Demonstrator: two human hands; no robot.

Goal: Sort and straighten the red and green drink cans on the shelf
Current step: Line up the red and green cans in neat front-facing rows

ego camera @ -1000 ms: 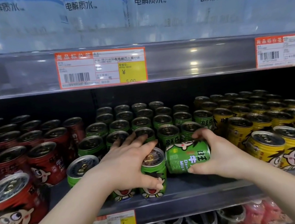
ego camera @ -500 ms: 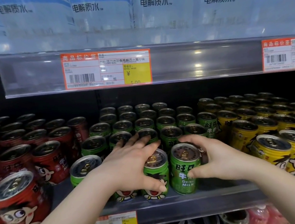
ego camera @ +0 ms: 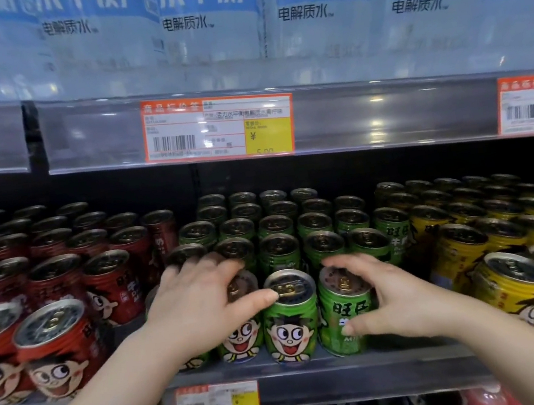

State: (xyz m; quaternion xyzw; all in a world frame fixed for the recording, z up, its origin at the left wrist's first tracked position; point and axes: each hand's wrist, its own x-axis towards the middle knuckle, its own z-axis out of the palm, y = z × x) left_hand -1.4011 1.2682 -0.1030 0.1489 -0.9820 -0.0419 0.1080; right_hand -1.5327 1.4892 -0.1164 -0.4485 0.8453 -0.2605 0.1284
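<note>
Rows of red cans (ego camera: 57, 342) fill the left of the shelf and green cans (ego camera: 278, 251) the middle. Three green cans stand upright at the front edge. My left hand (ego camera: 201, 308) lies over the left front green can (ego camera: 240, 337), its thumb touching the top of the middle front can (ego camera: 290, 320). My right hand (ego camera: 395, 301) grips the right front green can (ego camera: 343, 314), fingers over its lid and thumb on its side; its label is turned sideways.
Yellow cans (ego camera: 511, 286) fill the right of the shelf. The shelf lip (ego camera: 348, 380) carries a price tag (ego camera: 217, 398). An upper shelf rail with price labels (ego camera: 218, 129) hangs close above the cans, with blue-labelled bottles on top. More bottles stand below.
My right hand has turned the green can from lying sideways to upright and set it at the front right. My left hand has shifted onto the front cans' tops.
</note>
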